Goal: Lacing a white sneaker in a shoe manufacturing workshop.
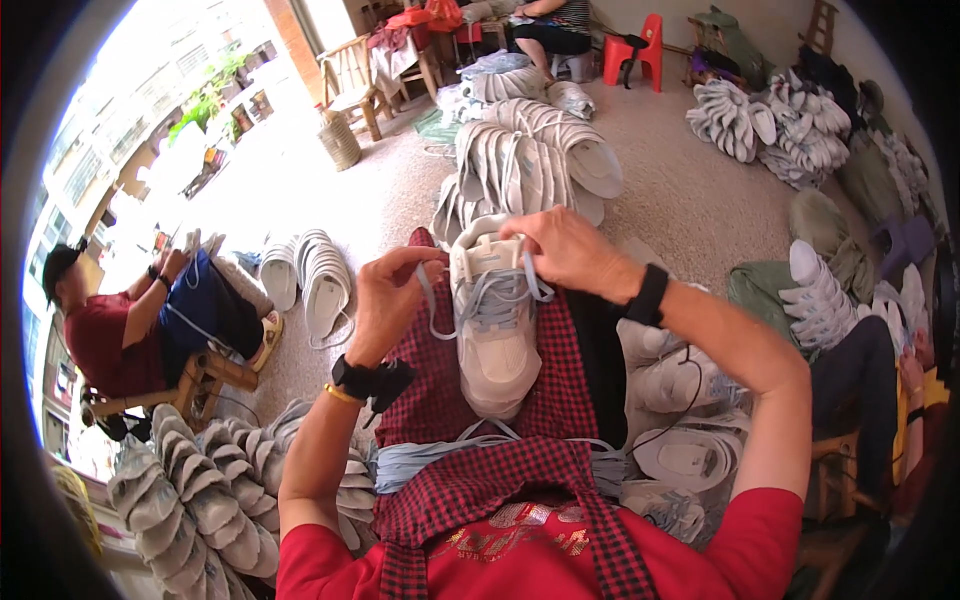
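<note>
A pale grey-white sneaker (497,345) rests on my lap, toe toward me, its light blue shoelace (492,300) threaded across the tongue. On its left side my left hand (388,300) is closed in a pinch on one end of the lace, which hangs in a loop below the fingers. My right hand (575,250) reaches over the shoe's right upper edge near the collar, fingers closed on the lace there. The exact fingertip grip is small in the picture. A bundle of light blue shoelaces (430,465) lies across my waist over a red-and-black checked apron (400,385).
Stacked shoes stand ahead (510,165), at lower left (195,490) and beside my right leg (685,455). A co-worker (120,330) sits at left handling a shoe; another person's hand (912,370) shows at far right. A red chair (640,52) stands at the back.
</note>
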Motion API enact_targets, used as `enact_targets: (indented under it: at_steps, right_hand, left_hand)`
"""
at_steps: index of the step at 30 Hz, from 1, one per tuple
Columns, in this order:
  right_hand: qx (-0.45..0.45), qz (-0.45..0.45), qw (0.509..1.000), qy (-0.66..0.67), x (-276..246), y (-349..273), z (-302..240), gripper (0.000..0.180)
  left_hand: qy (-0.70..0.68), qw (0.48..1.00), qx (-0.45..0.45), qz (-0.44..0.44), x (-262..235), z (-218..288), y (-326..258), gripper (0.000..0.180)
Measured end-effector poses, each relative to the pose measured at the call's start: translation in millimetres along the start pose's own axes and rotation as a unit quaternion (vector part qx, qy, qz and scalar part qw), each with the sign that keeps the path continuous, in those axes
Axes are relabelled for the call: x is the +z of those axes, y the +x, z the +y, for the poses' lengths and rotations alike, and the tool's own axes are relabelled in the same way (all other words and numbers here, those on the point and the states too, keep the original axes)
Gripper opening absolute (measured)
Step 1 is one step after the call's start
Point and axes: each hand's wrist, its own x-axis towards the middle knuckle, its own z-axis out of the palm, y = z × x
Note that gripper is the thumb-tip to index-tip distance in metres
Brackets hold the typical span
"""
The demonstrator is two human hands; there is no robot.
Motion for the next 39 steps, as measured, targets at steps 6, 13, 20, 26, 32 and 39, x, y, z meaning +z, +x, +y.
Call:
enact_targets:
  at_steps: [6, 13, 20, 26, 32, 39]
  right_hand:
    - [-0.090, -0.205, 0.962, -0.153, -22, 25, 6, 0.017]
    - [-0.156, -0.227, 0.946, -0.174, -24, 30, 1, 0.013]
    - [-0.118, -0.253, 0.957, -0.084, -28, 30, 14, 0.025]
    - [0.023, -0.412, 0.911, 0.005, -34, 52, 22, 0.040]
    - [0.254, -0.369, 0.886, 0.116, -32, 55, 10, 0.056]
    - [0.124, -0.346, 0.926, -0.081, -23, 53, 0, 0.048]
  left_hand:
    - [-0.045, 0.998, -0.050, -0.007, 7, -14, -2, 0.016]
    - [-0.063, 0.998, -0.023, -0.010, 10, -20, -2, 0.010]
    - [-0.036, 0.999, -0.021, -0.001, 15, -18, -3, 0.010]
    - [-0.019, 1.000, -0.006, -0.013, 15, -13, -3, 0.009]
    - [-0.029, 1.000, -0.007, -0.001, 17, -13, -3, 0.009]
    - [0.020, 1.000, 0.021, 0.010, 24, -14, 0, 0.008]
